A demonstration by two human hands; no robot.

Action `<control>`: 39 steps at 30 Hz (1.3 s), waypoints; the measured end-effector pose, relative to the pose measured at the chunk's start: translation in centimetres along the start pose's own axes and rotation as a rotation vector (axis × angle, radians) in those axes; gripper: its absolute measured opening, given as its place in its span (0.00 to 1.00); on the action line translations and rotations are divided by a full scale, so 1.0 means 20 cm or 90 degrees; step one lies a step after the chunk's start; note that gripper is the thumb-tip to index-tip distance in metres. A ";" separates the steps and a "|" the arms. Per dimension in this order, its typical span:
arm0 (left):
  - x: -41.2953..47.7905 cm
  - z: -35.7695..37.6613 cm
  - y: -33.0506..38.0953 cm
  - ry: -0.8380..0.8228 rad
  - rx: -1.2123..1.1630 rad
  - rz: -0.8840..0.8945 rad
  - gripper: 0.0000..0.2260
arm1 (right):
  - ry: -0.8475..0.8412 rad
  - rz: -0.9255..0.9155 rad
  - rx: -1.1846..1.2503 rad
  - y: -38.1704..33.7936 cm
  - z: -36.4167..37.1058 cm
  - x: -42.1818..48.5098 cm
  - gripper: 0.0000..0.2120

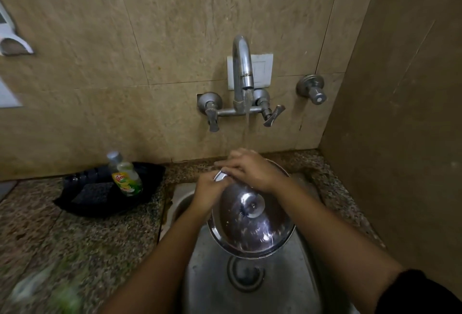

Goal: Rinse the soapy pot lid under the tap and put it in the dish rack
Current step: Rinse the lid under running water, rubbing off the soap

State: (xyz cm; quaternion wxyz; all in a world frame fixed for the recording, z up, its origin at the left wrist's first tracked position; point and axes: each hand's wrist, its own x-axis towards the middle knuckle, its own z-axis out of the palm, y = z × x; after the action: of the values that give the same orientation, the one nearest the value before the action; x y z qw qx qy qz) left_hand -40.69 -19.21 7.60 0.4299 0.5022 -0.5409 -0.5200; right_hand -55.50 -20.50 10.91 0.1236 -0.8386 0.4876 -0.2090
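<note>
A round steel pot lid (252, 231) with a knob in its middle is held tilted over the steel sink (212, 276), its far rim raised toward the wall. My left hand (208, 195) grips the lid's far left rim. My right hand (252, 171) lies over the lid's far edge, fingers spread across the top. Water runs from the curved wall tap (243, 69) down onto my right hand and the lid. No dish rack is in view.
A black tray (75, 203) on the granite counter at left holds a green dish soap bottle (126, 176) and a dark scrub pad (93, 192). A separate valve (312, 88) sticks out of the tiled wall at right. A brown side wall stands close on the right.
</note>
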 end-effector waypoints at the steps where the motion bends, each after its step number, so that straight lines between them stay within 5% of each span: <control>1: 0.00 0.00 -0.01 0.004 -0.018 -0.007 0.04 | 0.010 -0.004 0.023 0.01 0.00 0.00 0.14; 6: -0.01 -0.06 -0.01 0.047 -0.111 -0.065 0.06 | 0.205 0.185 0.195 0.19 -0.05 -0.08 0.09; 12: -0.02 -0.01 -0.02 0.031 -0.038 -0.005 0.06 | 0.022 0.036 0.035 0.00 -0.01 0.00 0.14; 18: -0.09 -0.06 -0.08 0.083 -0.227 -0.124 0.07 | 0.284 0.299 0.318 0.17 0.00 -0.12 0.10; 25: 0.01 -0.02 0.05 -0.072 0.044 -0.026 0.04 | 0.050 0.120 0.039 0.01 0.03 -0.04 0.09; 30: -0.03 -0.05 0.01 0.020 -0.006 -0.009 0.02 | 0.094 0.284 0.310 0.16 -0.06 -0.15 0.11; 36: -0.03 0.00 0.00 -0.020 0.057 0.022 0.04 | -0.022 0.117 0.053 -0.02 0.00 -0.05 0.10; 39: -0.05 -0.02 -0.01 0.047 -0.005 0.002 0.03 | 0.051 0.162 0.215 0.03 -0.05 -0.06 0.08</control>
State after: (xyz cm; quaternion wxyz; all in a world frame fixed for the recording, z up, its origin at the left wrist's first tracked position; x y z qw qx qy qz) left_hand -40.17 -18.22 7.57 0.4520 0.5186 -0.5235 -0.5027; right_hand -56.90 -19.72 11.27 0.2681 -0.7286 0.5523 -0.3037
